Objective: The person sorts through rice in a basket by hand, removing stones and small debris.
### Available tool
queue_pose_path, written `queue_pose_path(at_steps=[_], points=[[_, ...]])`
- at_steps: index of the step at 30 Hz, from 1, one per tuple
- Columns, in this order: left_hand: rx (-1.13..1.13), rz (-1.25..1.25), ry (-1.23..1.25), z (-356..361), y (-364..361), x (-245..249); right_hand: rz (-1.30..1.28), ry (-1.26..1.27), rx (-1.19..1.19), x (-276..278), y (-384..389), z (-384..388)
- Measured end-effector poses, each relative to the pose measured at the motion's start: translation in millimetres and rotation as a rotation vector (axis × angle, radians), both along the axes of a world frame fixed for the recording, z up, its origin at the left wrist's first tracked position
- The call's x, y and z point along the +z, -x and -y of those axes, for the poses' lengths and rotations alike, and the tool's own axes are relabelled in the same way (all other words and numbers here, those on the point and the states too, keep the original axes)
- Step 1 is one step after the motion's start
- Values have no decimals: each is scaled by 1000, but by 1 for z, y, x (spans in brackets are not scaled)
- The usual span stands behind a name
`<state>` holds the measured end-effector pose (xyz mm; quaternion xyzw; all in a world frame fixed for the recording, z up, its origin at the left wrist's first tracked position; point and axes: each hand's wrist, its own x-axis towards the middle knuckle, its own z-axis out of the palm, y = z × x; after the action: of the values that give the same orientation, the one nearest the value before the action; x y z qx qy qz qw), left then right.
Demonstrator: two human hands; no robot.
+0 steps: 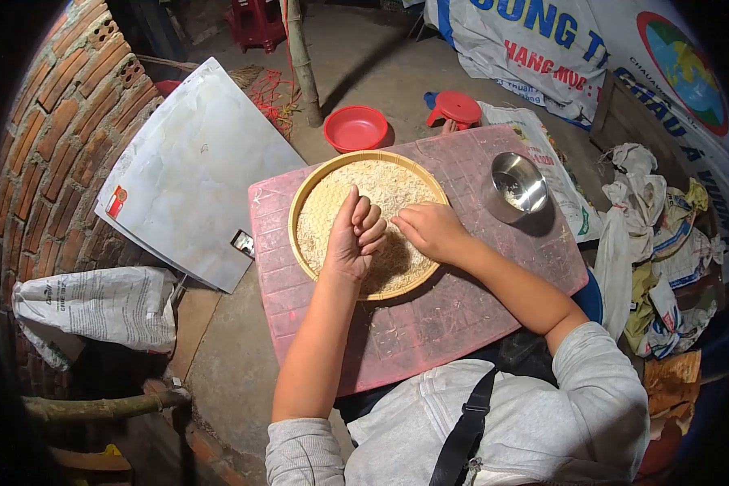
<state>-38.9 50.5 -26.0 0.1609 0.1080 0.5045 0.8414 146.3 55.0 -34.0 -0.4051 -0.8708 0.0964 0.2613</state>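
Observation:
A round bamboo tray (301, 212) full of pale rice grains (385, 182) lies on a pink plastic board (437, 324). My left hand (353, 236) rests over the rice near the tray's middle, fingers curled in, thumb up; whether it pinches any grains is hidden. My right hand (429, 229) lies palm down on the rice at the tray's right side, fingers bent toward the left hand. A steel bowl (516, 186) with a few grains inside stands on the board to the right of the tray.
A red plastic bowl (355, 128) and a red stool (457, 108) sit beyond the board. A white sheet (190, 174) leans on a brick wall (57, 138) at left. Printed sacks (97, 308) and crumpled bags (664, 243) lie at both sides. A pole (302, 61) stands behind.

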Motion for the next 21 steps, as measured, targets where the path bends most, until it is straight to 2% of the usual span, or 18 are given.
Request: queue_pose_path(at_steps=[8,16,21], points=[[-46,-134,-29,-3,-6,1,-13,-20,-2,-6,-4,-5],[-24,-71,-15,-4,-5,1,-2,1,-1,-2,-3,-3],[-12,-131,-11,-3,-6,2,-6,-7,3,-4,-3,-4]])
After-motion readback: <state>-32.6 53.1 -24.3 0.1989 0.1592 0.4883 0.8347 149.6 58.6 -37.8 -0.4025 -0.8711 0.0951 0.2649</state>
